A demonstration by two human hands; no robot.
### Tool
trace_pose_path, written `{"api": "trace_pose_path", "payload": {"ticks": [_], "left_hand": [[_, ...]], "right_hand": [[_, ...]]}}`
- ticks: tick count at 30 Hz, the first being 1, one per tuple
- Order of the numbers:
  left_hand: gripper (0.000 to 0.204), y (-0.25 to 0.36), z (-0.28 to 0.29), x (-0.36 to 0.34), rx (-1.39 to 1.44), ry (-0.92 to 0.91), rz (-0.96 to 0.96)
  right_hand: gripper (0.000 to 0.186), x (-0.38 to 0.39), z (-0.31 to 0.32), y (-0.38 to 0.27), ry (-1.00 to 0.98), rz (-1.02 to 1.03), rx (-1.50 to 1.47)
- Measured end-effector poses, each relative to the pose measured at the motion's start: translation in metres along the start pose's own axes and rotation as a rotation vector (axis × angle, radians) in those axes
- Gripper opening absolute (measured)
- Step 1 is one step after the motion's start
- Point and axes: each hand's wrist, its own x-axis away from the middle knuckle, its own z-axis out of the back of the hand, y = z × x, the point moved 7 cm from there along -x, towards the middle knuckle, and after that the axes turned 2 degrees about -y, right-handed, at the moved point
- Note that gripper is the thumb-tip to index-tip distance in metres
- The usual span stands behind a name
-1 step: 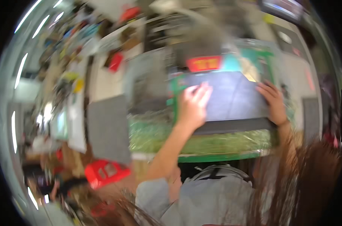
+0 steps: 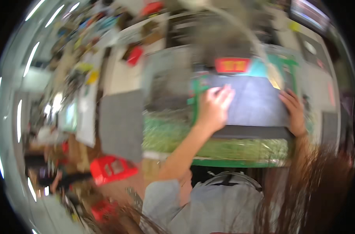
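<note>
A dark blue-grey flat sheet [image 2: 255, 101] lies before me on the work surface, below the red panel of a machine. My left hand [image 2: 214, 109] rests on the sheet's left part, its fingers stretched out and pointing away from me. At the sheet's right edge, my right hand [image 2: 296, 113] lies with its fingers extended over the border. Both hands press from above, and neither visibly grips anything. A black strip [image 2: 251, 132] runs along the near side of the sheet. Blur hides the sheet's material and finer details.
Beyond the sheet stands a dark machine with a red panel [image 2: 233, 65]; a pale curved lamp arm [image 2: 259, 48] reaches down at its right. Green-tinted clear plastic [image 2: 224, 150] covers the near table edge. A grey board [image 2: 121, 123] and red stool [image 2: 113, 169] are left.
The whole view has shifted, so the scene sits further right in the picture. Both hands keep about the same place on the sheet.
</note>
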Motion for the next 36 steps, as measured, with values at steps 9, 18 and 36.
{"api": "trace_pose_path", "payload": {"ticks": [9, 18, 36], "left_hand": [[0.057, -0.005, -0.022, 0.009, 0.043, 0.039, 0.043], [0.06, -0.014, -0.009, 0.007, 0.079, 0.036, 0.051], [0.068, -0.058, 0.022, 0.028, 0.052, -0.055, 0.033]], "right_hand": [[0.051, 0.002, -0.02, 0.014, -0.052, 0.069, 0.169], [0.048, -0.008, -0.016, -0.004, -0.052, 0.044, 0.14], [0.048, -0.035, -0.041, -0.053, -0.021, 0.049, 0.008]]}}
